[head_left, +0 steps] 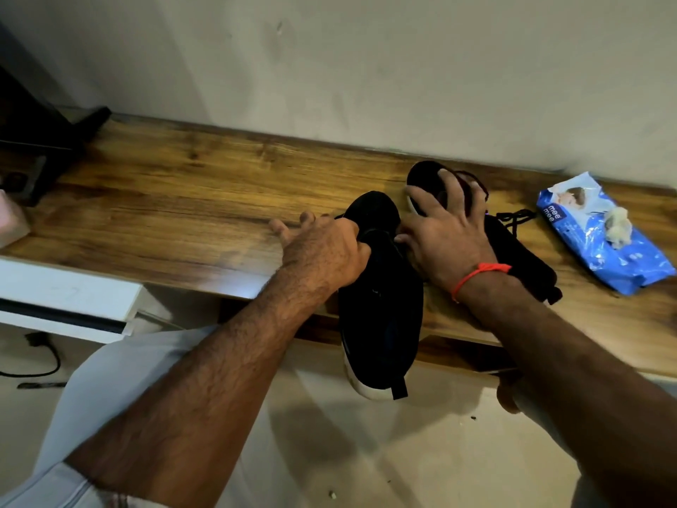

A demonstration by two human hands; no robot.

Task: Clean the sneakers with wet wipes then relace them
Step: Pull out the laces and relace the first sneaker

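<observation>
Gripping the near black sneaker at its tongue, the left hand holds it heel-out over the wooden shelf edge; the right hand, fingers spread, presses the far sneaker just beside, wet-wipes pack farther right.

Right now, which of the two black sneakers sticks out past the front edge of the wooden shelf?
The nearer sneaker, gripped by the left hand: its white-soled heel overhangs. The far sneaker, under the right hand, lies wholly on the shelf.

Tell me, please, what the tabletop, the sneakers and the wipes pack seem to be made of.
Tabletop: wood or wood-look laminate; brown grain with a slight sheen. Sneakers: matte black fabric uppers, probably knit or canvas, on a white, rubber-like sole. Wipes pack: thin glossy blue plastic film, crinkled and reflecting light.
</observation>
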